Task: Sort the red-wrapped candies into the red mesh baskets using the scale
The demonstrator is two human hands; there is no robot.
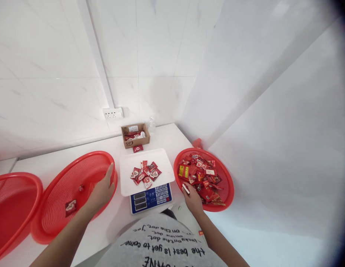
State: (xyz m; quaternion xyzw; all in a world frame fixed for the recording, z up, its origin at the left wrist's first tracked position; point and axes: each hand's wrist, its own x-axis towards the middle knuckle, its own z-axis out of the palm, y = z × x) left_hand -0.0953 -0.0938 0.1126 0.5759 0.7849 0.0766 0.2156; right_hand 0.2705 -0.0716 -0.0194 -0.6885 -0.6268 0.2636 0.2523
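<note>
My left hand (102,191) is at the right rim of a red basket (57,191), its fingers closed on that rim. Two small red packets lie inside this basket, one of them a dark red packet (70,207). My right hand (192,197) holds a small red and white packet (186,188) at the left edge of another red basket (230,189), which is heaped with red packets (201,174). Between my hands, several red packets (146,173) lie on the white tray (127,187) of a scale with a blue keypad panel (151,199).
A cardboard box (135,136) with packets stands behind the scale, a single red packet (138,148) in front of it. Clear plastic (151,125) is beside the box. Another red basket (15,211) sits far left. White walls rise behind and to the right.
</note>
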